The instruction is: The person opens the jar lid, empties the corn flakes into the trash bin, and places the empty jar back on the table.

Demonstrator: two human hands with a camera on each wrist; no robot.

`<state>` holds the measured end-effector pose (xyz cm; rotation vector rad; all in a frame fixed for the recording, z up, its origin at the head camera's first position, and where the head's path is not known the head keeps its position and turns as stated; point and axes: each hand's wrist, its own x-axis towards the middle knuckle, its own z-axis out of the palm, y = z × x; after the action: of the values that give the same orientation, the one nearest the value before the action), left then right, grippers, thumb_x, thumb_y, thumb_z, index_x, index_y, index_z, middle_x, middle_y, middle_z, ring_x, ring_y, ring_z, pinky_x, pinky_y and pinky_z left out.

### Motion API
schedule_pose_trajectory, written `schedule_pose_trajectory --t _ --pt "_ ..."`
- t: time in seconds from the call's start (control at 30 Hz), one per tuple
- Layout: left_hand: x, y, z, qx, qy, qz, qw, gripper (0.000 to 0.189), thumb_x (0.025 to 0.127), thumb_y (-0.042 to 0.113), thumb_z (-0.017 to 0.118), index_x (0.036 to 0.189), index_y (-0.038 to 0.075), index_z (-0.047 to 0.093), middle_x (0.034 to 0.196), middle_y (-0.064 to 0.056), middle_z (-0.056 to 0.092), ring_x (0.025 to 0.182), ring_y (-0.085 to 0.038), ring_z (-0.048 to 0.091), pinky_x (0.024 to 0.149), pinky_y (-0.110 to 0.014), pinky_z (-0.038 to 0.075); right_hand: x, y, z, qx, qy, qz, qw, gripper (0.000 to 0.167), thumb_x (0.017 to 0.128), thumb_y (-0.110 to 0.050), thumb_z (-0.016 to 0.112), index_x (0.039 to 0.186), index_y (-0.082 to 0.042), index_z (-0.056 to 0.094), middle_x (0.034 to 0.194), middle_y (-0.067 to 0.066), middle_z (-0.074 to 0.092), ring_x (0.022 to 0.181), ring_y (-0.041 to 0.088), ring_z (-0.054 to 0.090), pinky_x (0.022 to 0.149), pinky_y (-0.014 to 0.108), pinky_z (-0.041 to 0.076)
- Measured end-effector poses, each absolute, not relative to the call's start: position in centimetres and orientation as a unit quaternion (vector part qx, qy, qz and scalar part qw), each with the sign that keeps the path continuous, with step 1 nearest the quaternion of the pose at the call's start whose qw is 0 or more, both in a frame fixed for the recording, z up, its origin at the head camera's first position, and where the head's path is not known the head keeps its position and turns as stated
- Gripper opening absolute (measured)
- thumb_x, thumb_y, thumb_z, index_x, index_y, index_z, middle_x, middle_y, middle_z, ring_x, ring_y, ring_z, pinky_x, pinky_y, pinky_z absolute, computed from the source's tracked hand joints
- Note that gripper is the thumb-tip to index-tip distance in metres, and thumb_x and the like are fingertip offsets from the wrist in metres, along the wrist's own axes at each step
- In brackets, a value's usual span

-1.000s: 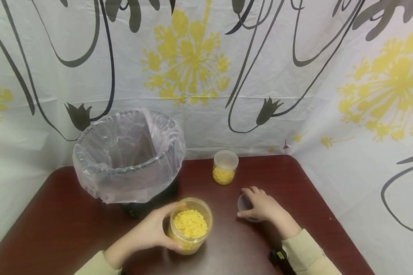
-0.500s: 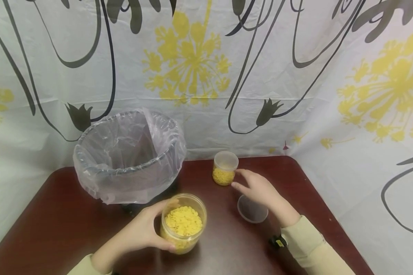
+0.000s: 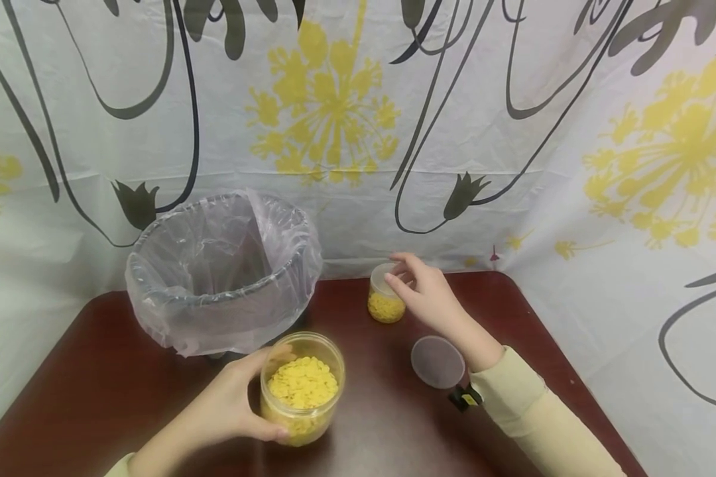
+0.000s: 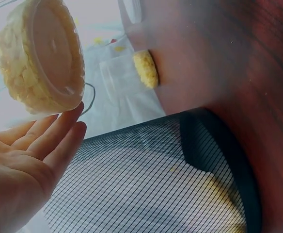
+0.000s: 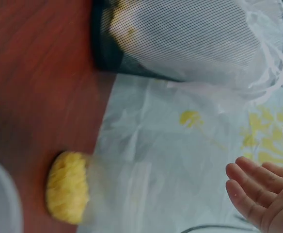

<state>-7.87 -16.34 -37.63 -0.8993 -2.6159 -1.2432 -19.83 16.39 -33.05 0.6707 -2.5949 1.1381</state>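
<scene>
My left hand (image 3: 227, 404) grips a clear plastic jar (image 3: 303, 387) by its side, the thumb at the front. Yellow flakes fill much of this uncapped jar. Its underside shows in the left wrist view, so the held jar (image 4: 39, 58) is off the table. At the back stands a smaller clear jar (image 3: 385, 307), partly filled with similar yellow bits. My right hand (image 3: 432, 298) hovers at its upper right with loosely bent fingers. In the right wrist view these fingers (image 5: 250, 191) are apart from the jar. A clear round lid (image 3: 437, 362) lies below my right forearm.
A mesh waste bin (image 4: 146, 179) with a translucent liner (image 3: 227, 318) stands at the back left, beyond my left hand. The dark red table (image 3: 388, 404) ends at a patterned white curtain (image 3: 346, 218). Near my right cuff is a small black object (image 3: 465, 398).
My right hand has left the clear lid and moved back and up to the smaller jar. My left hand has shifted the larger jar leftward.
</scene>
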Motion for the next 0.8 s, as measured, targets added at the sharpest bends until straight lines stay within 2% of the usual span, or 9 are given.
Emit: schedule_pose_trajectory --t 0.23,0.57,0.8 --pt "-7.2 -17.1 -36.9 -0.304 -0.863 -0.394 0.087 0.096 0.05 0.042 0.092 0.132 0.01 0.054 0.124 0.007 0.06 0.113 -0.016 0.056 0.096 -0.032 0.044 -20.3 13.6 -30.9 0.243 -0.869 0.419 0.103 0.045 0.094 -0.031 0.061 0.134 -0.012 0.05 0.102 0.001 0.068 0.085 0.014 0.063 0.076 0.035 0.052" --pt "-6.5 -18.0 -35.8 -0.346 -0.842 -0.39 0.139 0.095 0.051 0.041 0.093 0.132 0.01 0.054 0.12 0.003 0.062 0.107 -0.016 0.059 0.096 -0.013 0.037 -20.7 10.7 -29.5 0.266 -0.855 0.435 0.094 0.046 0.094 -0.028 0.061 0.134 -0.011 0.05 0.1 0.002 0.068 0.082 0.015 0.063 0.073 0.034 0.051" --pt "-6.3 -18.8 -35.1 -0.336 -0.848 -0.385 0.141 0.092 0.05 0.043 0.093 0.129 0.012 0.056 0.12 0.003 0.062 0.108 -0.015 0.059 0.094 -0.017 0.041 -20.9 8.9 -28.9 0.284 -0.847 0.439 0.094 0.047 0.093 -0.031 0.063 0.135 -0.014 0.05 0.096 -0.002 0.067 0.078 0.012 0.062 0.07 0.031 0.051"
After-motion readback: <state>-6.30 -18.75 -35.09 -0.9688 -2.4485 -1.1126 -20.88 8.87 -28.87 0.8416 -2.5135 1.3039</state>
